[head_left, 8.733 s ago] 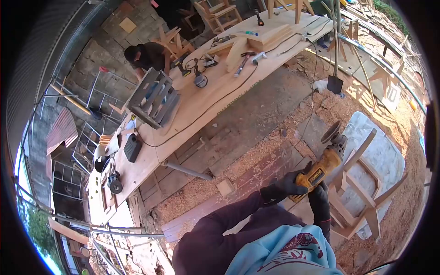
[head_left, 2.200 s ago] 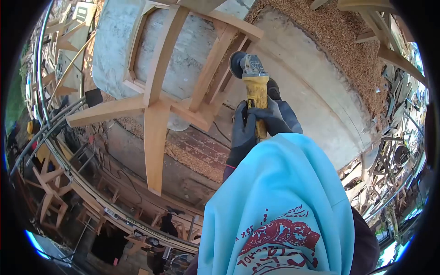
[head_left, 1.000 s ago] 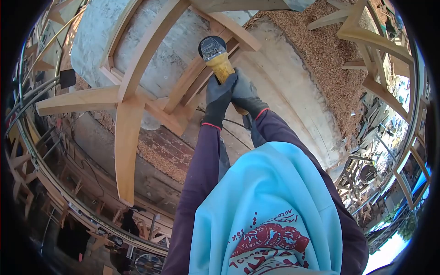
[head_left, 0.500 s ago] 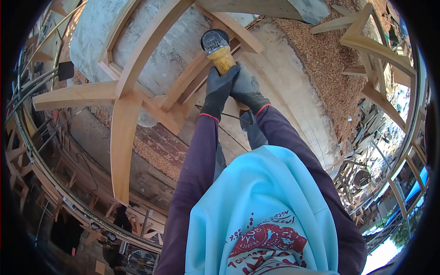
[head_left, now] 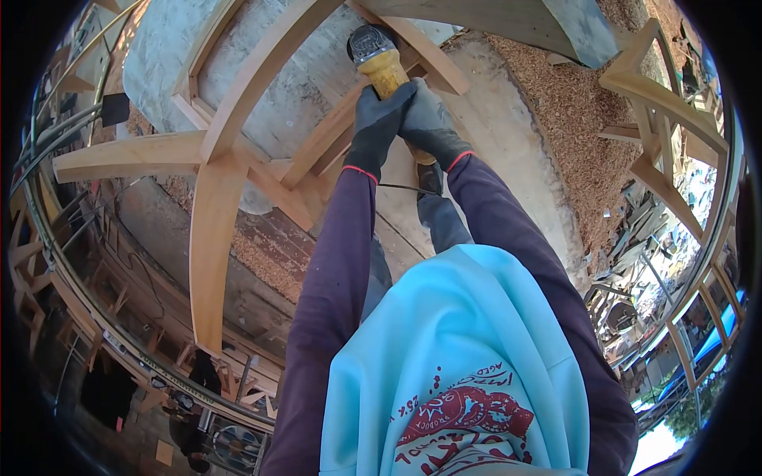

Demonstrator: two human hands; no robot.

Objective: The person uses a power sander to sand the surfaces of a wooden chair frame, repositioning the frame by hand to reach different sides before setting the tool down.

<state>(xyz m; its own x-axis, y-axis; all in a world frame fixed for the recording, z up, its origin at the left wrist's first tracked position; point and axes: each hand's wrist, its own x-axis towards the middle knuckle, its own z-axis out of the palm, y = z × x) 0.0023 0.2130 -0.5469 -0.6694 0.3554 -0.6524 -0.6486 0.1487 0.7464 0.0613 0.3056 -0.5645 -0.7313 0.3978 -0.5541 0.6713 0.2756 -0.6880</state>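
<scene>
As both gloved hands have the angle grinder (head_left: 384, 73) locked up, the main worry here is the disc (head_left: 387, 32) at the far end: if its edge digs in or catches a corner of the wooden frame (head_left: 262, 75), I'd expect the tool to kick and gouge the wood. Tucked under the tool's head, the disc leaves me unable to say whether it meets the wood, and that hidden edge could itself lead to a misjudged angle. Then there's the frame, perched with its legs splayed; a hard push might well skid or rock it. Watch the cord (head_left: 409, 189) too, a dark line running close by the shoe (head_left: 429, 176): one bad step could snag it and jerk the tool sideways. Now the grip: the left hand (head_left: 377, 119) has its fingers curled around the yellow body, and the right hand (head_left: 430, 119) is pressed right up against it, wrapped farther back, though its fingertips are out of sight. And the grinder? Scuffed yellow housing, grey metal head, pointing away from the wearer just above or against the frame's inner rail (head_left: 321, 136), beyond the blue cloth (head_left: 460, 317). The frame itself shows pale, bare-looking wood and long curved legs.
</scene>
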